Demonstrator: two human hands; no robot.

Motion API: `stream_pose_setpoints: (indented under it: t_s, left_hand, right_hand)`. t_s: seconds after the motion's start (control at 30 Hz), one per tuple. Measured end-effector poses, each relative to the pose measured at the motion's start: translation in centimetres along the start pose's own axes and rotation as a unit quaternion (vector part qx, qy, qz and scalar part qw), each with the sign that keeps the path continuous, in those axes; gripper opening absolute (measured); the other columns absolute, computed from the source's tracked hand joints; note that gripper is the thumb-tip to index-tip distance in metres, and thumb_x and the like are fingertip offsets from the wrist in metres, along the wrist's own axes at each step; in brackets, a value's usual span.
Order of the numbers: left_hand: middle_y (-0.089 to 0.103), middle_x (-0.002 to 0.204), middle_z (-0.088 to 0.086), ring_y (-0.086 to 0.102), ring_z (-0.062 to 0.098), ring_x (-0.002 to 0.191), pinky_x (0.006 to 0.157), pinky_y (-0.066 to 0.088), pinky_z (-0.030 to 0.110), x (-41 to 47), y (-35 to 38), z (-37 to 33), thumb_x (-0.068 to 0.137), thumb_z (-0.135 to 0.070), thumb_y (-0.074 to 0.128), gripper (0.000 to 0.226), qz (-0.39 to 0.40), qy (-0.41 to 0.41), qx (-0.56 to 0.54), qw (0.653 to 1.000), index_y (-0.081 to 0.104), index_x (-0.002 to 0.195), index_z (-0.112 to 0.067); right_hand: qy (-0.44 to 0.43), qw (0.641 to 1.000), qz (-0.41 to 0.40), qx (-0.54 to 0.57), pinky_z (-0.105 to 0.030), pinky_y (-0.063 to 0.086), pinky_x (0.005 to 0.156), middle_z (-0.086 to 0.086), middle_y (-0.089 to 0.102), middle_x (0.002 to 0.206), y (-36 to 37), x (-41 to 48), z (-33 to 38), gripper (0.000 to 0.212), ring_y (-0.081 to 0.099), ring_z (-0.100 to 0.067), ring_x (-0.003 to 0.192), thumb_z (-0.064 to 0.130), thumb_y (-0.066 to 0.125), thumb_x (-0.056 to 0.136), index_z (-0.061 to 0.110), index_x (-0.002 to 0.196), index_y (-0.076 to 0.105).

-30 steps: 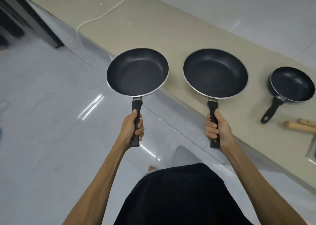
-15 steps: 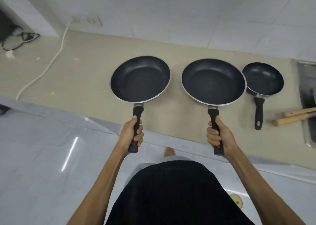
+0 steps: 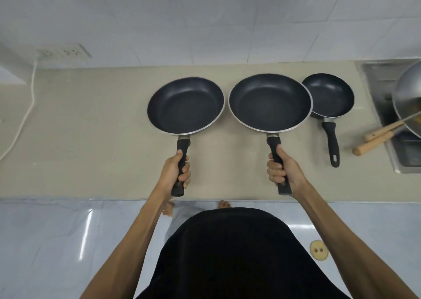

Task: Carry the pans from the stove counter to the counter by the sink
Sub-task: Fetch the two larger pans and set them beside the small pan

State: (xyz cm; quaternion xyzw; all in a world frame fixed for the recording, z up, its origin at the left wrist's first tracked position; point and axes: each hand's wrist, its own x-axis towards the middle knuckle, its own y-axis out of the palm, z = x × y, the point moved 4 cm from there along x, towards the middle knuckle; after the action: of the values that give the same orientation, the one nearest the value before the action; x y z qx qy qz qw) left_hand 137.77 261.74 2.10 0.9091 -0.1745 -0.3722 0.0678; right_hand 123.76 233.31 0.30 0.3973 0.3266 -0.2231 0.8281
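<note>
1. Head view, hands. My left hand [image 3: 176, 173] is wrapped fully around the black handle of the left pan [image 3: 185, 105]. My right hand [image 3: 283, 173] is closed the same way around the handle of the right pan [image 3: 270, 101]. Both fists are tight, with no slack showing.

2. Head view, pans. Both pans sit level over the beige counter [image 3: 91, 139], near its middle. I cannot tell whether their bases touch it or hang just above. Their rims are just beside each other. A small pan [image 3: 329, 95] already rests on the counter, near the sink [image 3: 387, 116].

3. Risk, rim clash. The right pan's rim appears to overlap or touch the small pan's rim. Setting it down here could knock the small pan toward the sink or leave the right pan tilted on it. I judge a shift to the left is needed first.

4. Risk, pan on pan. The two held rims are close; lowering both together could clip them and twist a handle in my fist.

5. Risk, clutter. Two wooden handles [image 3: 376, 139] stick out from the sink onto the counter, and a metal wok [image 3: 407, 98] sits in the basin. A swing to the right could catch them.

6. Risk, cable. A white cord [image 3: 25, 116] trails across the far left; it is well apart from the pans.
</note>
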Motion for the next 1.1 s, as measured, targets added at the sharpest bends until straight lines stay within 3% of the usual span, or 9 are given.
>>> stream_pose_setpoints:
  t_s: [0.67, 0.97, 1.1]
  left_hand:
    - [0.041, 0.052, -0.001, 0.033, 0.01, 0.031, 0.029, 0.035, 0.021, 5.3, -1.4, -2.9, 0.107, -0.036, 0.038, 0.034, 0.011, -0.012, 0.013, 1.0, 0.051, 0.088, -0.01]
    - [0.044, 0.052, 0.0, 0.034, 0.014, 0.033, 0.032, 0.037, 0.024, 6.1, -3.0, -1.9, 0.106, -0.042, 0.039, 0.039, -0.01, -0.003, 0.078, 0.997, 0.053, 0.091, -0.009]
    - [0.049, 0.051, 0.0, 0.039, 0.015, 0.035, 0.035, 0.043, 0.026, 6.3, -3.8, -0.8, 0.105, -0.041, 0.043, 0.039, -0.041, 0.01, 0.132, 0.99, 0.055, 0.092, -0.007]
  right_hand:
    - [0.0, 1.0, -0.021, 0.001, -0.015, 0.017, 0.028, 0.007, 0.029, 0.046, 2.3, 3.2, 1.4, 0.042, 0.022, -0.003, 0.03, 0.053, 0.047, 0.095, 0.016, 0.075, 0.046]
    - [0.003, 1.0, -0.018, -0.005, -0.016, 0.015, 0.03, 0.007, 0.028, 0.047, 2.4, 3.5, 0.9, 0.041, 0.022, -0.004, 0.03, 0.052, 0.049, 0.094, 0.015, 0.076, 0.048]
    - [0.001, 0.997, -0.049, -0.065, -0.019, 0.02, 0.031, 0.005, 0.029, 0.049, 1.7, 4.4, -0.3, 0.044, 0.023, -0.008, 0.033, 0.058, 0.056, 0.089, 0.018, 0.073, 0.05]
